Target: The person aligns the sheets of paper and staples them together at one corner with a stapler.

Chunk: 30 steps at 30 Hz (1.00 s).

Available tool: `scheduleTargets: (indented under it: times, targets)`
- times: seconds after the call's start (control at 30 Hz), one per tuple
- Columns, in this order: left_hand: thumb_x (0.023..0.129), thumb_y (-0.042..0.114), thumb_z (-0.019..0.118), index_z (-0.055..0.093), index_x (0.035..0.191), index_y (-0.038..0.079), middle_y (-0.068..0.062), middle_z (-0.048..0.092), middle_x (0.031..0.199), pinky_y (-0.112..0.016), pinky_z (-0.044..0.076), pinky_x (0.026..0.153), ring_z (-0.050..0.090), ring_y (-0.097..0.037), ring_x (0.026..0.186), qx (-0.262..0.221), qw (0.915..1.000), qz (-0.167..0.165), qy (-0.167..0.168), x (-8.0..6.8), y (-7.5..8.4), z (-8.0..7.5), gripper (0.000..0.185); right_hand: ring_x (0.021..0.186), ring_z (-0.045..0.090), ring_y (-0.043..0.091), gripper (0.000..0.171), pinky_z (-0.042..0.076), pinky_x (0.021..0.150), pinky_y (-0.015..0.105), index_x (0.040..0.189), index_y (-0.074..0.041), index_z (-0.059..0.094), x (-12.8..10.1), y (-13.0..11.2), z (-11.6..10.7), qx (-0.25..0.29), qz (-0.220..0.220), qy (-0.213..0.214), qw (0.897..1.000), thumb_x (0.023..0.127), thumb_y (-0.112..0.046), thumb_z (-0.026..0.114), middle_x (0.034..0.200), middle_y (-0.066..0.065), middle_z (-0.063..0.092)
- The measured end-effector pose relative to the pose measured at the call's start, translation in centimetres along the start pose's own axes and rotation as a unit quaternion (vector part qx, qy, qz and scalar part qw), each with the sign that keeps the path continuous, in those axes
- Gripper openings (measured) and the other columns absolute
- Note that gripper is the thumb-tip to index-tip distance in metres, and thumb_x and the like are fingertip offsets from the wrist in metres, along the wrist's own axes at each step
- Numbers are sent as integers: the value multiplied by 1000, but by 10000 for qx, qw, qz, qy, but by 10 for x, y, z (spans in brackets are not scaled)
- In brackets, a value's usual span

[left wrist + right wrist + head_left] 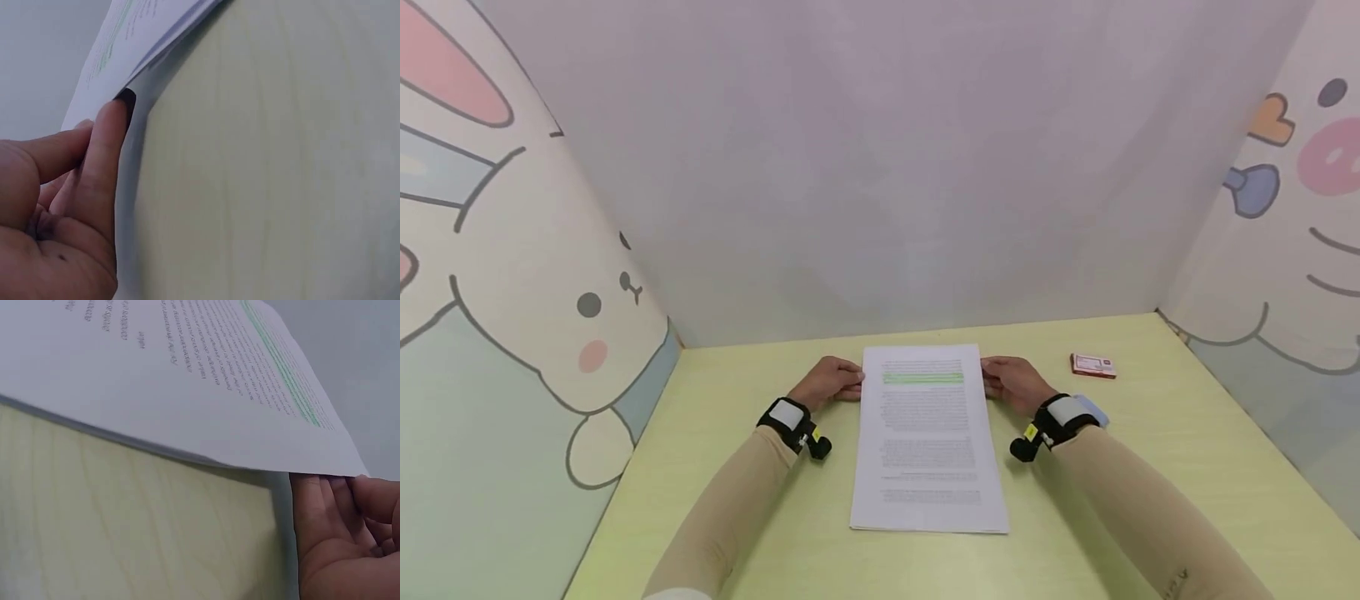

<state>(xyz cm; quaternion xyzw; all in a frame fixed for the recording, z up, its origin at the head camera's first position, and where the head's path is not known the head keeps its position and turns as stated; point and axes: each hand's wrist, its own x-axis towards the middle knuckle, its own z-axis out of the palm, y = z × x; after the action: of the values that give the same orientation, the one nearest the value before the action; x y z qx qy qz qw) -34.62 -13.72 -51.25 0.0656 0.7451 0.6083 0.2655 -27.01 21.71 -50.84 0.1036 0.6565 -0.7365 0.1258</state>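
— Where's the paper now?

— Flat on the yellow-green table (pixel 760 517), right in the middle, a thin stack of printed sheets (pixel 927 437) with a green highlighted band near its far end. The person has a hand at each long edge, up toward that far end.

— Holding it?

— Getting under it, I'd say. The left hand (pixel 829 383) has its fingers (pixel 103 156) fairly straight, tips pushed in against the left edge — the left wrist view shows a fingertip tucked beneath the lifted corner. The right hand (pixel 1017 383) mirrors it: in the right wrist view its fingers (pixel 322 512) sit under the raised edge of the sheets, loosely straight. I see no thumb clamped down on top on either side, so not a real pinch.

— So how far along?

— Early, by my reckoning. The edges near the hands are lifted a little off the table, but the near end of the stack looks to be lying down. Both hands are placed; the lifting or squaring-up, whichever it is, has hardly begun.

— Anything else about?

— A small red and white box (pixel 1093 365) off to the right, well apart from the sheets, and something pale blue (pixel 1093 410) just behind the right wrist. Cartoon-animal panels (pixel 512 292) wall in the sides.
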Motion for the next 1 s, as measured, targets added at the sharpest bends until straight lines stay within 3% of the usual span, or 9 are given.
scheduleTargets:
  times: [0.1, 0.3, 0.53, 0.7, 1.0]
  targets:
    - [103, 3, 58, 57, 132, -12, -22, 69, 108, -31, 59, 80, 72, -18, 86, -59, 10000, 33, 44, 1, 1, 0, 32, 93, 70, 12, 43, 58, 82, 27, 147, 12, 40, -1, 1, -2, 174, -49, -25, 9998, 110, -10, 43, 108, 7, 70]
    - [104, 3, 56, 55, 135, -12, -23, 69, 111, -31, 59, 82, 72, -18, 89, -42, 9999, -74, -81, 1, -4, 4, 35, 85, 66, 10, 42, 56, 73, 23, 144, 9, 46, 1, 8, 1, 59, 146, 423, 9990, 109, -13, 50, 99, 2, 69]
    - [104, 4, 56, 59, 130, -13, -23, 70, 109, -30, 59, 81, 73, -21, 90, 22, 10000, 17, -26, 3, -5, 5, 31, 84, 66, 10, 43, 55, 72, 21, 143, 11, 48, 0, 8, 8, -163, 22, 615, 9980, 108, -14, 52, 106, 8, 68]
    - [104, 4, 56, 60, 128, -14, -23, 71, 106, -31, 59, 80, 73, -20, 87, -32, 9999, -115, 59, 2, -4, 4, 30, 84, 66, 11, 39, 55, 72, 23, 137, 13, 52, 0, 7, 11, -450, -118, 671, 9967, 108, -13, 51, 110, 14, 67]
    - [103, 3, 59, 61, 126, -15, -21, 71, 101, -30, 60, 78, 72, -17, 81, -24, 9997, -184, 157, 1, -5, 7, 29, 86, 69, 14, 38, 57, 76, 28, 136, 13, 54, -1, 11, 15, -1342, -462, 835, 9863, 105, -9, 57, 125, 30, 61]
